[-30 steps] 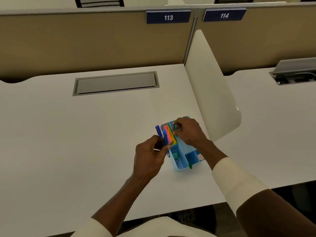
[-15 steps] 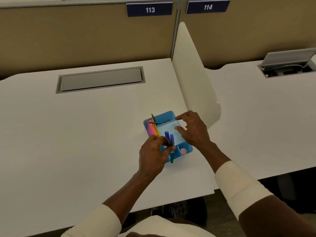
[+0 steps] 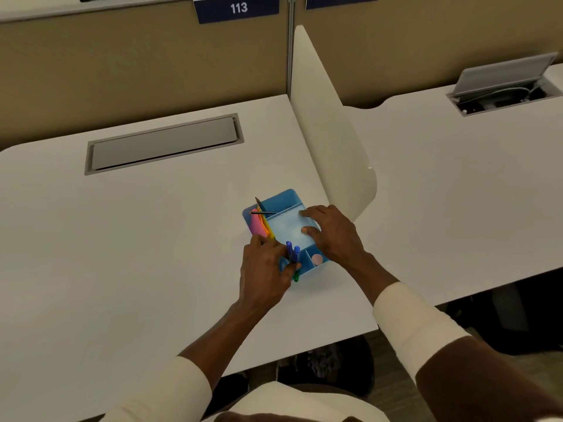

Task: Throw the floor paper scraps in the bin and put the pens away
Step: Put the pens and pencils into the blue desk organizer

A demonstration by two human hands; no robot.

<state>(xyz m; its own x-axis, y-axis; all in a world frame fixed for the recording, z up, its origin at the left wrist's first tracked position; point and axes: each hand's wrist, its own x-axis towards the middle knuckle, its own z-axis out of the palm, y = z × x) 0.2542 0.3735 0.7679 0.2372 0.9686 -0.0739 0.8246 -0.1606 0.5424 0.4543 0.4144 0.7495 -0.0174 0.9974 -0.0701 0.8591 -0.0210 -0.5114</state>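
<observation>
A light blue desk organiser point(image 3: 288, 200) sits on the white desk point(image 3: 122, 254) near its right edge. My left hand point(image 3: 263, 269) grips two blue pens point(image 3: 292, 250) upright in the organiser's near-left compartment; a green pen tip point(image 3: 296, 277) shows below my fingers. My right hand point(image 3: 332, 233) rests on the organiser's right rim with fingers spread over the big middle compartment. A dark pencil point(image 3: 261, 206) and coloured sticky notes point(image 3: 260, 225) stand in the far-left slot. A pink round eraser point(image 3: 316, 259) lies in the near-right compartment.
A white curved divider point(image 3: 329, 126) rises just right of the organiser. A closed grey cable hatch point(image 3: 164, 143) is set into the desk's back. The neighbouring desk has an open cable hatch point(image 3: 502, 86). Tan partition panels with number plate 113 point(image 3: 237, 8) stand behind.
My left hand carried the blue pens from beside the sticky notes down into the near-left compartment. My right hand let go of the pencil and shifted onto the organiser's right rim.
</observation>
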